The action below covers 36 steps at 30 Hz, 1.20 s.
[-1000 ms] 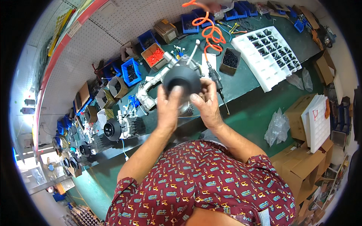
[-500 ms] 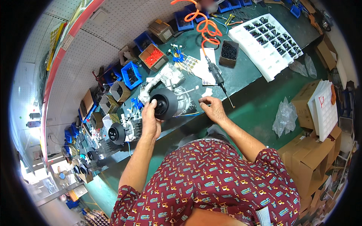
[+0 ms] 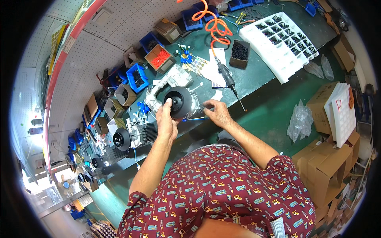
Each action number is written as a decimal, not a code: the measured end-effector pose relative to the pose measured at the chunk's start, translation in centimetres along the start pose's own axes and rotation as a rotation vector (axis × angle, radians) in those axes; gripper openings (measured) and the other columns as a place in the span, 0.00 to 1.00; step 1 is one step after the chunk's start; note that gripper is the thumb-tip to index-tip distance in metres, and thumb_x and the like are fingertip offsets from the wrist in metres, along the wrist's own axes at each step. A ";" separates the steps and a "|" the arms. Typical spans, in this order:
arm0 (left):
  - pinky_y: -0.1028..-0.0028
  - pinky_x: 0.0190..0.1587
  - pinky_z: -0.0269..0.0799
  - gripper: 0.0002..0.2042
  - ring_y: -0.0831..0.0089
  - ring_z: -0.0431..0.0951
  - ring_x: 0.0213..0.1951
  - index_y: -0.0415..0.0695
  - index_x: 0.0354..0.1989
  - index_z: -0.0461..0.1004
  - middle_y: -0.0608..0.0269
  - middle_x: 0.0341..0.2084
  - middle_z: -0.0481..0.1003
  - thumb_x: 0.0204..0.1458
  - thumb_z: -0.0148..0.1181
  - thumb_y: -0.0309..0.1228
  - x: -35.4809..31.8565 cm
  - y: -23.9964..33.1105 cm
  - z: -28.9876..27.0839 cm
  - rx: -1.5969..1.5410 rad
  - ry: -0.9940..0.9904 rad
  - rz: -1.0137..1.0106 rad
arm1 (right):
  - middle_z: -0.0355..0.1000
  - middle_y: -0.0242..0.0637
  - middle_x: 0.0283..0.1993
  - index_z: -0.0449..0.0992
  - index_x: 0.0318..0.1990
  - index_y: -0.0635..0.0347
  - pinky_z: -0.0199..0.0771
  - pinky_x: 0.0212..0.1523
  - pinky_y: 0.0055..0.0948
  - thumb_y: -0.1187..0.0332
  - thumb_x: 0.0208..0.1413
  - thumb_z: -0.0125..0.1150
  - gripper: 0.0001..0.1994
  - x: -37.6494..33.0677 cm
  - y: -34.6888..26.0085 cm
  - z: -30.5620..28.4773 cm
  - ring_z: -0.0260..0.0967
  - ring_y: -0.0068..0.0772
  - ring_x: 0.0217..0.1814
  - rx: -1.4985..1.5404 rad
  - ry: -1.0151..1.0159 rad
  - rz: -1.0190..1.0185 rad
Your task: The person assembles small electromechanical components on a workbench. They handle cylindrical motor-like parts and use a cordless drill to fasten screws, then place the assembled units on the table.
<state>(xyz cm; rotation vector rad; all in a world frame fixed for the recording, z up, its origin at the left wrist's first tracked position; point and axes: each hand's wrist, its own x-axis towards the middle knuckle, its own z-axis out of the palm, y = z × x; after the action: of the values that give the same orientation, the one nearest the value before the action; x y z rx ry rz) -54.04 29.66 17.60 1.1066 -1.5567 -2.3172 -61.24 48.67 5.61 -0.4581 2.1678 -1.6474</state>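
Note:
In my left hand [image 3: 166,122] is a silvery metal unit with a black round fan wheel [image 3: 179,102]. The thumb lies on the wheel's rim and the other fingers go under the unit, mostly hidden. My right hand [image 3: 219,114] is at the unit's right side, with thumb and forefinger pinched close to its finned metal edge. Whatever sits between those fingertips is too small to make out. Blue and yellow wires [image 3: 194,119] hang below the unit. Behind it lies a white-grey metal casting [image 3: 174,77]. A second unit with a black wheel [image 3: 122,139] stands to the left on the bench.
A power screwdriver [image 3: 227,77] on a coiled orange hose [image 3: 218,29] lies right of the unit. Boxes of black screws [image 3: 240,53] and red parts [image 3: 160,59] stand behind. A white foam tray [image 3: 274,59] holds black parts. Cartons [image 3: 325,166] stand at right.
The unit has shifted right and turned in my left hand, so the wheel faces more upward. My right hand has moved left, up to the unit's edge.

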 end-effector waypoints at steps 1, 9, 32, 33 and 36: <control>0.58 0.45 0.79 0.19 0.70 0.82 0.44 0.45 0.52 0.73 0.62 0.44 0.80 0.62 0.61 0.46 0.0 -0.1 0.0 -0.005 -0.006 -0.003 | 0.82 0.49 0.46 0.81 0.47 0.67 0.81 0.50 0.36 0.71 0.53 0.65 0.15 0.0 0.1 0.1 0.82 0.45 0.47 0.002 -0.002 -0.001; 0.60 0.45 0.81 0.19 0.70 0.81 0.45 0.44 0.56 0.69 0.61 0.45 0.79 0.64 0.60 0.43 0.4 -1.0 0.3 0.011 -0.006 0.006 | 0.80 0.48 0.44 0.81 0.45 0.66 0.79 0.48 0.39 0.69 0.51 0.68 0.14 0.2 0.2 1.0 0.80 0.47 0.45 -0.065 -0.033 -0.047; 0.53 0.41 0.76 0.11 0.46 0.81 0.38 0.40 0.40 0.79 0.47 0.35 0.81 0.57 0.64 0.35 0.9 -6.7 -7.0 1.253 -0.070 0.569 | 0.77 0.45 0.34 0.77 0.35 0.62 0.77 0.40 0.46 0.66 0.55 0.67 0.09 0.3 -1.7 0.6 0.77 0.52 0.38 -0.447 -0.048 -0.271; 0.53 0.41 0.76 0.11 0.46 0.81 0.38 0.40 0.40 0.79 0.47 0.35 0.81 0.57 0.64 0.35 0.8 -6.2 -6.8 1.248 -0.077 0.537 | 0.77 0.46 0.36 0.78 0.37 0.63 0.77 0.41 0.45 0.65 0.56 0.67 0.10 0.3 -1.9 0.5 0.77 0.52 0.39 -0.421 -0.085 -0.205; 0.53 0.41 0.76 0.11 0.46 0.81 0.38 0.40 0.40 0.79 0.48 0.34 0.81 0.56 0.65 0.35 0.8 -6.2 -6.7 1.204 -0.070 0.535 | 0.78 0.47 0.37 0.79 0.38 0.63 0.77 0.42 0.45 0.65 0.55 0.67 0.10 0.4 -1.8 0.7 0.77 0.52 0.40 -0.435 -0.061 -0.253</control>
<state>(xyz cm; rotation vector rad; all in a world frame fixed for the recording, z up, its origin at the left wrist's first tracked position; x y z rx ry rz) -48.68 27.12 10.61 0.5437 -2.8873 -0.9703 -61.18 47.38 7.15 -0.9248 2.5049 -1.2435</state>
